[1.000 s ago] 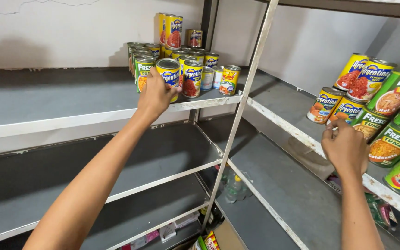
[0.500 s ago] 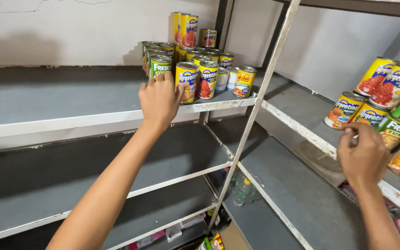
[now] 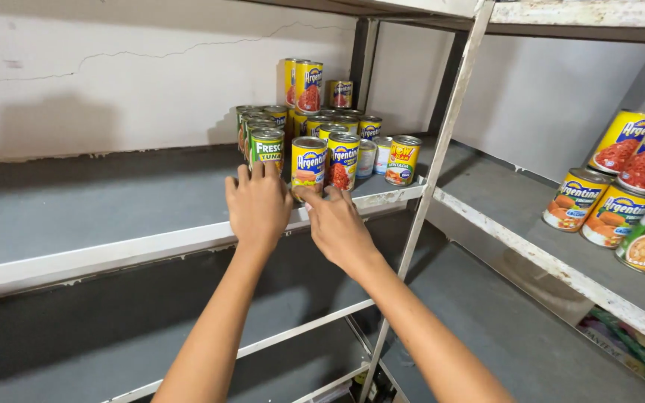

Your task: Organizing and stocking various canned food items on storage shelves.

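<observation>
While both hands hold nothing, the right hand [image 3: 340, 227] rests open fingertips against a yellow-and-blue tuna can [image 3: 308, 166] at the grey shelf's [image 3: 98, 216] front edge; the left hand [image 3: 258, 205], fingers spread, hovers below a green-labelled can [image 3: 266, 151] just beside it.

- Cans [image 3: 309, 164], frame centre: metal, glossy printed labels, bright rimmed lids
- Shelf [image 3: 76, 216], left: matt grey surface; front edge white paint, chipped
- Upright post [image 3: 442, 142]: painted metal, worn
- Wall [image 3: 113, 75], upper left: rough, cracked white plaster
</observation>
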